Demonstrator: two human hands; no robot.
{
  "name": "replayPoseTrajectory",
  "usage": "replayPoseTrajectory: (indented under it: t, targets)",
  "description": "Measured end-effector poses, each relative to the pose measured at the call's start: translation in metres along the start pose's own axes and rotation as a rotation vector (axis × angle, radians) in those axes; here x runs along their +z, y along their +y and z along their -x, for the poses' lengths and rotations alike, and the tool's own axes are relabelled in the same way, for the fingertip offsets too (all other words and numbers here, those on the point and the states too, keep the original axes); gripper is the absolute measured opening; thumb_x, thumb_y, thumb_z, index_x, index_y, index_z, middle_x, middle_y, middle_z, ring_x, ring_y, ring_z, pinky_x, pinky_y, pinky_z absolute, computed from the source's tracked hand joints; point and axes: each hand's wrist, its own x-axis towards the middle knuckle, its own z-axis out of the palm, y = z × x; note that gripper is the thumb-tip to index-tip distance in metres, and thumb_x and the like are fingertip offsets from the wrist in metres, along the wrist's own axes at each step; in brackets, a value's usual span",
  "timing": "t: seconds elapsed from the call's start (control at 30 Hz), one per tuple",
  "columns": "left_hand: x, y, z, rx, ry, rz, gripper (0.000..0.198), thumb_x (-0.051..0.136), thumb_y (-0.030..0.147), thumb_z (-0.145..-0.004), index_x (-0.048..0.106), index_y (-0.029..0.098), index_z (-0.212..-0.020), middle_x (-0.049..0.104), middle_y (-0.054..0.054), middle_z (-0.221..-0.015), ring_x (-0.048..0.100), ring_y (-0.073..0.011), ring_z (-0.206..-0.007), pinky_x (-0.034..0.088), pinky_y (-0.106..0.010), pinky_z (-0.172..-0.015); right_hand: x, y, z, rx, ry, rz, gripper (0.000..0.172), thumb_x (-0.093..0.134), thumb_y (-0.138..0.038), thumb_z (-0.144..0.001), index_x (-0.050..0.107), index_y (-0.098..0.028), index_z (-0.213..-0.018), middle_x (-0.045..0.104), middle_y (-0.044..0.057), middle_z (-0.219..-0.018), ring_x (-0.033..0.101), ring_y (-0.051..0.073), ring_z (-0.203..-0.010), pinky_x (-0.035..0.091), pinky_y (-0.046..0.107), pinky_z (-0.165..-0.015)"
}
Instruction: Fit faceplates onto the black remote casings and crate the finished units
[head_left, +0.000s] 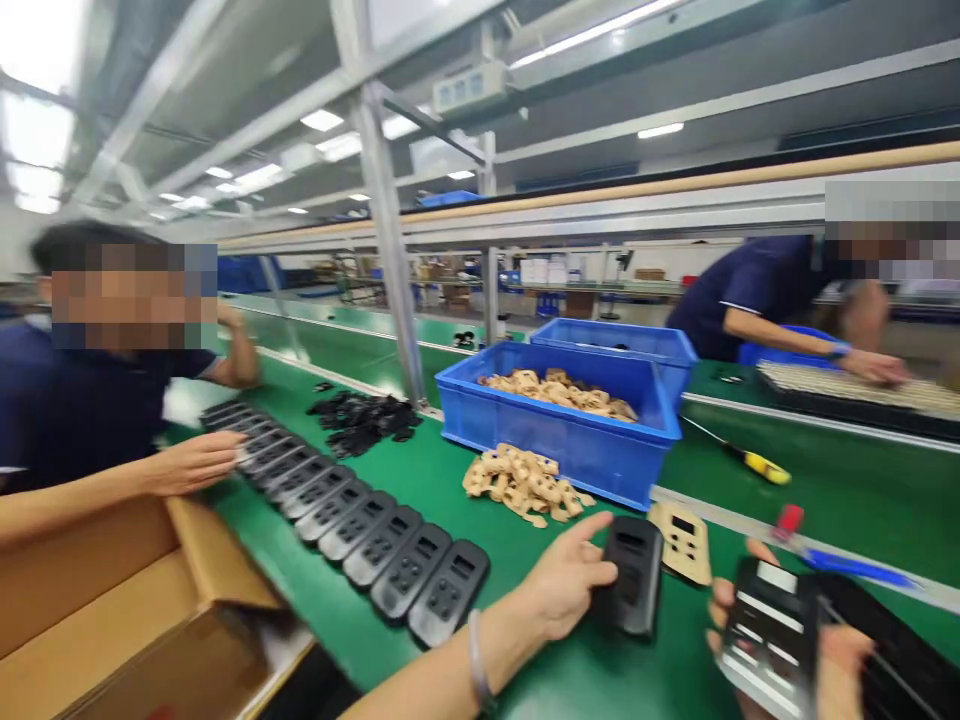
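Note:
My left hand (566, 582), with a pale bracelet at the wrist, pinches the left edge of a black plastic casing (634, 580) between index finger and thumb. The casing has a window and button holes; whether it rests on the table is unclear. At the lower right, my right hand (841, 655) is wrapped round a similar dark casing (772, 630) with bright reflections, fingers showing on its left side. A beige perforated pad (681, 540) lies between the two casings. Left of my left hand, a row of black casings (450, 592) runs along the green table (360, 655).
A blue bin (555, 440) holds beige pieces; a beige heap (521, 482) lies before it. Black parts (364, 420) are piled farther left. A co-worker's hand (195, 465) reaches the row above a cardboard box (105, 610). A yellow-handled screwdriver (765, 467) lies at right; another co-worker bends beyond.

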Motion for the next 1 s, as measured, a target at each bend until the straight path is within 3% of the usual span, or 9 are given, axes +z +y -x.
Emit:
replayPoseTrajectory:
  t: [0.07, 0.2, 0.33, 0.47, 0.63, 0.77, 0.87, 1.0]
  targets:
    - [0.0, -0.01, -0.003, -0.035, -0.016, 0.124, 0.074, 0.082, 0.017, -0.051, 0.057, 0.013, -0.121, 0.069, -0.008, -0.091, 0.062, -0.0198, -0.086, 0.045, -0.03, -0.083, 0.005, 0.006, 0.012, 0.023, 0.061, -0.059, 0.072, 0.066, -0.074, -0.062, 0.056, -0.036, -0.122, 0.068, 0.003, -0.085, 0.062, 0.018, -0.069, 0.056, 0.03, -0.059]
    - [-0.005, -0.019, 0.002, -0.088, -0.086, 0.159, 0.047, 0.079, 0.018, -0.064, 0.064, 0.012, -0.109, 0.069, -0.012, -0.105, 0.064, -0.0199, -0.092, 0.047, -0.028, -0.082, 0.021, 0.011, 0.013, 0.12, 0.019, -0.155, 0.054, 0.069, -0.06, -0.072, 0.061, -0.028, -0.114, 0.063, 0.002, -0.078, 0.053, 0.013, -0.06, 0.048, 0.023, -0.051]
    - [-0.005, -0.021, 0.011, -0.147, -0.04, 0.17, 0.046, 0.076, 0.018, -0.07, 0.062, 0.015, -0.113, 0.068, -0.011, -0.108, 0.064, -0.0188, -0.094, 0.049, -0.026, -0.079, 0.026, 0.012, 0.012, 0.151, 0.018, -0.132, 0.045, 0.075, -0.043, -0.074, 0.06, -0.025, -0.112, 0.06, 0.0, -0.076, 0.045, 0.009, -0.054, 0.042, 0.018, -0.048]
    - [-0.003, -0.024, 0.015, -0.185, -0.045, 0.161, 0.049, 0.077, 0.018, -0.067, 0.061, 0.014, -0.114, 0.067, -0.012, -0.109, 0.063, -0.0196, -0.095, 0.05, -0.027, -0.081, 0.024, 0.016, 0.013, 0.116, 0.031, -0.065, 0.05, 0.077, -0.03, -0.074, 0.056, -0.031, -0.119, 0.054, -0.004, -0.071, 0.042, 0.007, -0.053, 0.037, 0.014, -0.044]
    - [-0.002, -0.027, 0.016, -0.187, -0.096, 0.121, 0.067, 0.079, 0.002, -0.053, 0.061, 0.016, -0.115, 0.065, -0.01, -0.114, 0.061, -0.0209, -0.099, 0.049, -0.027, -0.081, 0.021, 0.015, 0.01, 0.092, 0.007, 0.028, 0.052, 0.074, -0.032, -0.078, 0.051, -0.035, -0.125, 0.052, -0.004, -0.075, 0.041, 0.006, -0.053, 0.036, 0.013, -0.043]
    - [0.002, -0.023, 0.017, -0.208, -0.114, 0.151, 0.051, 0.077, 0.013, -0.065, 0.062, 0.014, -0.113, 0.068, -0.011, -0.106, 0.063, -0.0189, -0.092, 0.048, -0.025, -0.078, 0.023, 0.016, 0.012, 0.076, 0.046, 0.141, 0.05, 0.075, -0.039, -0.076, 0.054, -0.032, -0.122, 0.046, -0.006, -0.068, 0.03, 0.003, -0.045, 0.029, 0.01, -0.035]
    - [0.004, -0.022, 0.017, -0.212, -0.108, 0.195, 0.038, 0.07, 0.025, -0.077, 0.062, 0.012, -0.112, 0.069, -0.012, -0.101, 0.064, -0.0181, -0.087, 0.048, -0.025, -0.077, 0.027, 0.017, 0.015, 0.032, 0.067, 0.281, 0.048, 0.075, -0.043, -0.075, 0.058, -0.029, -0.118, 0.041, -0.008, -0.064, 0.025, 0.002, -0.042, 0.03, 0.01, -0.032]
    - [0.003, -0.027, 0.017, -0.189, -0.105, 0.131, 0.041, 0.071, 0.023, -0.076, 0.061, 0.013, -0.114, 0.067, -0.011, -0.106, 0.063, -0.018, -0.092, 0.048, -0.025, -0.08, 0.029, 0.012, 0.015, -0.018, 0.128, 0.273, 0.049, 0.077, -0.044, -0.073, 0.06, -0.028, -0.116, 0.039, -0.008, -0.063, 0.026, 0.002, -0.042, 0.03, 0.009, -0.032]
